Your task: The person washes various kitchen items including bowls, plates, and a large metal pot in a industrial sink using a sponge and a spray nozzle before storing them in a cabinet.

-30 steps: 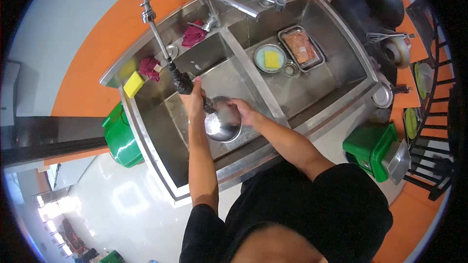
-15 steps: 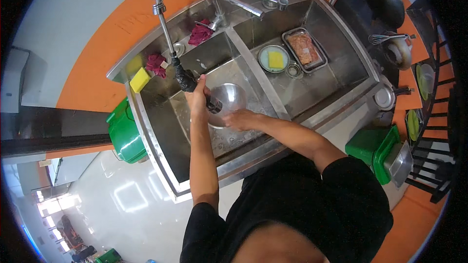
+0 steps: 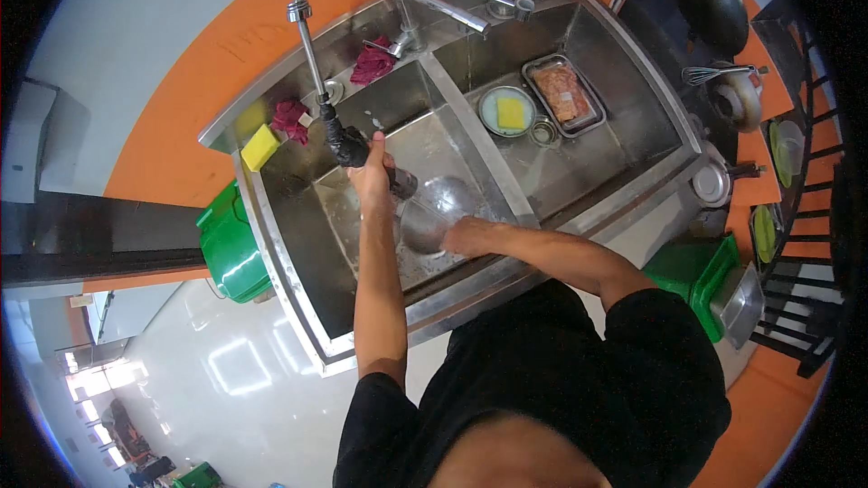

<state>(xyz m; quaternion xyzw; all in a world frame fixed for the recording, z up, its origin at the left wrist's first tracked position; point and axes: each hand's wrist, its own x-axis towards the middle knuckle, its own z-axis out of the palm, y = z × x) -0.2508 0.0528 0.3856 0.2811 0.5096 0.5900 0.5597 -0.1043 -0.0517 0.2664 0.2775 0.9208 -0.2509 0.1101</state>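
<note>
In the left basin (image 3: 339, 262) of a steel sink, my left hand (image 3: 372, 177) is wrapped round the black handle of a pull-down spray faucet (image 3: 403, 185). The nozzle points at a shiny metal bowl (image 3: 445, 194), and faint streaks that look like water run between them. My right hand (image 3: 468, 237) is closed at the bowl's near right rim, its fingertips partly hidden. The bowl is tilted low over the wet basin floor.
The right basin holds a tray of raw meat (image 3: 562, 95) and a bowl with a yellow sponge (image 3: 511, 113). Another yellow sponge (image 3: 261, 147) and dark red cloths (image 3: 291, 119) lie along the sink's rim. Green bins (image 3: 233, 244) flank the sink; a divider (image 3: 479, 131) separates the basins.
The bowl and my right hand have shifted right and slightly nearer to me, with the bowl tilted differently. The spray nozzle has moved slightly right in my left hand.
</note>
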